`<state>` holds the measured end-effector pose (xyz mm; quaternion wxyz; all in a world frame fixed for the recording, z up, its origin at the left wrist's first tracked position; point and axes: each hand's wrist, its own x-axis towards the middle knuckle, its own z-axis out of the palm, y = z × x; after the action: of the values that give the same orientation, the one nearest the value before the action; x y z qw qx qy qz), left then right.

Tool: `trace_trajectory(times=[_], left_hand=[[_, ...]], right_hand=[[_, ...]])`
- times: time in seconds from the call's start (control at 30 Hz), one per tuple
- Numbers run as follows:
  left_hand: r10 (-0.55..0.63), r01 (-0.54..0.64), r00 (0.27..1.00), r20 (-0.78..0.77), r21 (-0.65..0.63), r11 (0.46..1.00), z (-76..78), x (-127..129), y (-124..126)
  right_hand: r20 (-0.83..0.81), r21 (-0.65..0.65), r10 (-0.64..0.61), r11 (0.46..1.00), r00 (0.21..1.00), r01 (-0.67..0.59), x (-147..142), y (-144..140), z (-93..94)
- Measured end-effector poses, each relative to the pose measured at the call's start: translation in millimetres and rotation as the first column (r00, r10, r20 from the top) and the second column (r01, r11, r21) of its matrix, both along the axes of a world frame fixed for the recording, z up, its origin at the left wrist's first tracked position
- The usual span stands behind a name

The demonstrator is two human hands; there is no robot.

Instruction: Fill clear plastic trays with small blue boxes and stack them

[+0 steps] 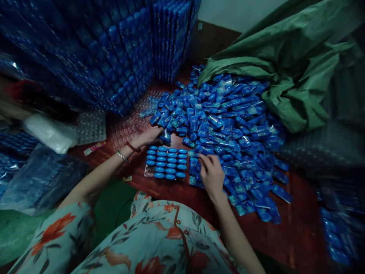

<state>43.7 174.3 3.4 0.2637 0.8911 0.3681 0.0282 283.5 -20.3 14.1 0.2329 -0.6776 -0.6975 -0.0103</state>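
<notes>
no text can be read

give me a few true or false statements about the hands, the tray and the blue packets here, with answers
1. The tray in front of the person holds rows of blue pieces. True.
2. The left hand rests on the green sack. False: it is at the near edge of the packet pile, just beyond the tray, far from the sack.
3. The right hand lies on loose blue packets to the right of the tray. True.
4. The left wrist is bare. False: it wears a red bead bracelet and a silver bangle.
5. The table is white. False: it is reddish-brown wood.
</notes>
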Motion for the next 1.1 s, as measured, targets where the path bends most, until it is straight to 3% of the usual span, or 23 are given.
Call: trace_trajectory(times=[0.07,0.13,0.23,0.33,0.43,0.53,0.6,0.7,0.9,1.0,1.1], left_hand=[[0.069,-0.071,0.991,0.118,0.017,0.997,10.3,-7.4,-9.1],[0.158,-0.18,0.952,0.263,0.063,0.982,22.8,-21.5,-28.2],[0.356,-0.424,0.84,0.409,0.088,0.901,41.1,-52.7,-75.0],[0.527,-0.609,0.716,0.458,0.04,0.792,51.6,-82.8,-131.9],[0.605,-0.674,0.667,0.435,0.006,0.739,47.5,-94.6,-177.8],[0.583,-0.656,0.69,0.429,0.028,0.754,29.5,-85.1,-198.2],[0.495,-0.578,0.762,0.418,0.094,0.81,16.0,-73.8,-198.7],[0.336,-0.416,0.88,0.336,0.203,0.886,3.9,-61.5,-190.1],[0.135,-0.181,0.973,0.186,0.261,0.948,14.3,-60.8,-174.5],[0.131,-0.165,0.977,0.168,0.206,0.965,21.7,-61.1,-170.5],[0.182,-0.215,0.965,0.189,0.168,0.962,21.6,-59.7,-171.4]], right_hand=[[0.128,-0.137,-0.071,0.987,0.989,0.089,11.0,18.0,-1.0],[0.242,-0.26,-0.033,0.961,0.97,0.098,16.6,31.2,-1.3],[0.306,-0.342,0.059,0.938,0.95,0.052,18.8,36.9,-0.6],[0.263,-0.348,0.09,0.938,0.961,0.008,21.6,29.4,0.7],[0.043,-0.264,0.046,0.964,0.998,-0.033,23.8,15.9,4.4],[-0.328,-0.231,-0.118,0.972,0.937,0.041,18.5,0.4,10.4],[-0.531,-0.288,-0.228,0.954,0.816,0.079,11.5,-9.6,12.7],[-0.718,-0.359,-0.304,0.933,0.626,0.042,1.8,-21.7,10.8],[-0.829,-0.441,-0.408,0.897,0.382,0.001,-9.7,-33.6,6.2],[-0.862,-0.439,-0.417,0.898,0.288,-0.015,-13.4,-37.4,4.9],[-0.869,-0.453,-0.428,0.89,0.249,-0.049,-16.2,-42.2,0.2]])
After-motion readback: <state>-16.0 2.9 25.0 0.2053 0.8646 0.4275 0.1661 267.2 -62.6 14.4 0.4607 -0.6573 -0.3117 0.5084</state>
